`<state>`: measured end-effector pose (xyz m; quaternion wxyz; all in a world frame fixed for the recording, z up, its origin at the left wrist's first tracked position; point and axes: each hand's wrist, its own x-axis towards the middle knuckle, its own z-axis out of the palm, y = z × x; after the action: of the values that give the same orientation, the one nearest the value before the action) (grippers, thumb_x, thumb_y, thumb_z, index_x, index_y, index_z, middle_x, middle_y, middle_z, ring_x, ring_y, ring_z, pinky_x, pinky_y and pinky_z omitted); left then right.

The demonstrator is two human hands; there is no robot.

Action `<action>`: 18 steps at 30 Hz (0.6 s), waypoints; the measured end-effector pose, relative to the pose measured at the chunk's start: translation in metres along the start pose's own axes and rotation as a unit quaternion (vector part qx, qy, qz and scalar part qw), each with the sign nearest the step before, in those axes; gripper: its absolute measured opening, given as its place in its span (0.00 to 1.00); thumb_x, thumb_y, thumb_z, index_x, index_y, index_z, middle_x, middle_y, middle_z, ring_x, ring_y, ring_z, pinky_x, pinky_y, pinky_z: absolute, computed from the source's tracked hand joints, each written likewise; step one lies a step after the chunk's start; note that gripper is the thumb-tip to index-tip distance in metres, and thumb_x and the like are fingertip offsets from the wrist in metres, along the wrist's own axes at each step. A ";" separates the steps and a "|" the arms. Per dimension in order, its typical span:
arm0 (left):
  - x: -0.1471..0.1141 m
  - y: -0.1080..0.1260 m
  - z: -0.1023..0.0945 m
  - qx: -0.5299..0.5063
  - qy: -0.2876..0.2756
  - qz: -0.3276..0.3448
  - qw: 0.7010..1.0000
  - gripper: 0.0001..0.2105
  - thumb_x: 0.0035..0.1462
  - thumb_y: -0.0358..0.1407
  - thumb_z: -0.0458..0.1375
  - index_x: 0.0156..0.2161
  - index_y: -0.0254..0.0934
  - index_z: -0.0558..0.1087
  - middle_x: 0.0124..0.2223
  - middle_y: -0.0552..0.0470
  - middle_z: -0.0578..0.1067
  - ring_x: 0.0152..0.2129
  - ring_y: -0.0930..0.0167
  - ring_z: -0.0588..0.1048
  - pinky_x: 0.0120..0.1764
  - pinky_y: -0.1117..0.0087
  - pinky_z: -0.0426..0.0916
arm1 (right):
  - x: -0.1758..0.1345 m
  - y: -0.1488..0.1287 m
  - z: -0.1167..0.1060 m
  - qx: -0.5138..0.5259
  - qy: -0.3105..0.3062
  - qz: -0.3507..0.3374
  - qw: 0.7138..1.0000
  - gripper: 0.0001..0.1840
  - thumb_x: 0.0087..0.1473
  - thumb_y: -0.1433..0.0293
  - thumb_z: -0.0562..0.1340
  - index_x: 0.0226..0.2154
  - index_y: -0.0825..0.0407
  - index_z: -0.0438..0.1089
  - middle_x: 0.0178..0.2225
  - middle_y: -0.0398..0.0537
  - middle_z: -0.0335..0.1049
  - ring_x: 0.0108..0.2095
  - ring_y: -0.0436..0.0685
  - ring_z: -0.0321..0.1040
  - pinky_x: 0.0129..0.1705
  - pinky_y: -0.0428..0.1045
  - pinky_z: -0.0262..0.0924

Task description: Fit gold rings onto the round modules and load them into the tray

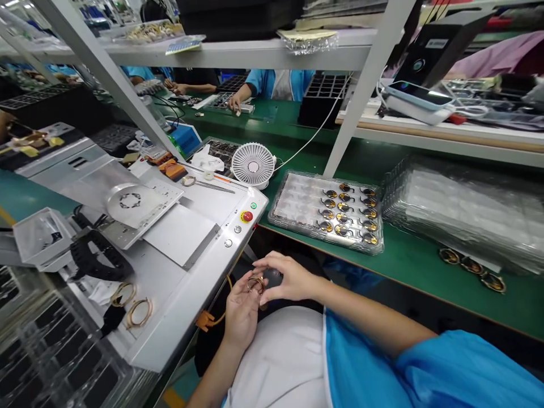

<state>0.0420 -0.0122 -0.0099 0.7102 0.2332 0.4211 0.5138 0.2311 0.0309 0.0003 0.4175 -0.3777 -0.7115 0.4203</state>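
My left hand is raised in front of my body, fingers curled around a thin gold ring-shaped part that looks like a watch case. From the right, my right hand curves over the same part, its thumb against the lower edge and its index finger above. A dark patch shows between the right thumb and fingers; what it is I cannot make out. Two similar gold rings, one a gold ring, lie on the white machine to the left. A clear tray ahead holds several small dark-and-gold parts with tails.
Beside the tray stands a stack of clear trays, with round gold-rimmed parts before it. A white fan, a red stop button and tweezers sit ahead. A metal post rises beyond. A co-worker's hand works across the bench.
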 end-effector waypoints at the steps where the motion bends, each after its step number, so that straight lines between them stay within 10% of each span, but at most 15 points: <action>1: 0.000 0.002 0.000 0.009 0.005 0.003 1.000 0.21 0.43 0.40 0.78 0.45 0.46 0.82 0.48 0.49 0.84 0.42 0.64 0.84 0.49 0.65 0.77 | 0.005 0.002 -0.019 -0.051 -0.004 -0.006 0.999 0.32 0.46 0.55 0.78 0.51 0.47 0.75 0.46 0.52 0.77 0.48 0.63 0.74 0.52 0.57 0.69; 5: -0.006 0.007 -0.007 0.048 0.027 -0.005 0.998 0.22 0.44 0.39 0.77 0.47 0.44 0.82 0.49 0.47 0.83 0.42 0.63 0.84 0.46 0.66 0.77 | 0.027 0.029 -0.126 -0.321 0.119 0.080 0.936 0.08 0.60 0.63 0.70 0.39 0.49 0.75 0.37 0.51 0.76 0.41 0.61 0.74 0.47 0.56 0.69; 10: -0.014 0.005 -0.019 0.063 0.040 0.001 0.997 0.22 0.43 0.39 0.77 0.45 0.40 0.82 0.46 0.44 0.84 0.46 0.59 0.83 0.51 0.62 0.76 | 0.038 0.074 -0.237 -0.365 0.140 0.094 0.916 0.19 0.62 0.62 0.68 0.25 0.50 0.63 0.23 0.41 0.63 0.28 0.52 0.67 0.39 0.51 0.66; 18: -0.015 0.003 -0.016 0.078 0.019 0.012 0.997 0.21 0.44 0.39 0.76 0.45 0.38 0.82 0.45 0.42 0.84 0.48 0.57 0.82 0.54 0.58 0.74 | 0.047 0.094 -0.258 -0.363 0.087 0.047 0.927 0.31 0.54 0.69 0.72 0.18 0.45 0.49 0.15 0.34 0.40 0.22 0.50 0.56 0.37 0.49 0.60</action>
<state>0.0249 -0.0267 -0.0104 0.6753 0.2831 0.4705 0.4925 0.4665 0.1797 0.0041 0.2921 -0.5716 -0.7577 0.1178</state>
